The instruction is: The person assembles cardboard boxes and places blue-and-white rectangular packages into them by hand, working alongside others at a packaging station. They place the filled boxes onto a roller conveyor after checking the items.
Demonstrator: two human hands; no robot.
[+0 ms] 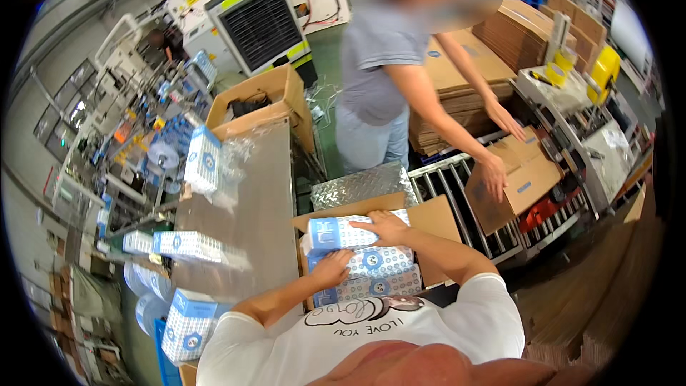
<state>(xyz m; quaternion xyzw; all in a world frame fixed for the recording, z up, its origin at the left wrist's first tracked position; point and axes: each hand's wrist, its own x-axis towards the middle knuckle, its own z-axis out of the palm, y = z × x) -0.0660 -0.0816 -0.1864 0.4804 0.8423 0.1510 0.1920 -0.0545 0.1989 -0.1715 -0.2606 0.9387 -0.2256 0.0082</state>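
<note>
In front of me an open cardboard carton (437,223) holds several long blue-and-white patterned packs. The farthest pack (330,231) sits a little higher than a middle pack (379,260) and a nearer pack (389,284). My right hand (386,229) grips the raised pack over its right part, fingers spread across the top. My left hand (334,269) is curled against that pack's near side, close to its left end, above the other packs. The left fingertips are partly hidden between the packs.
Left of the carton runs a metal table (250,193), with a patterned pack (196,244) and an upright pack (204,161) along its far-left edge. Across from me a person's hands (494,175) rest on a closed carton (525,175) on a roller conveyor (457,179). Flattened cardboard (457,71) is stacked behind.
</note>
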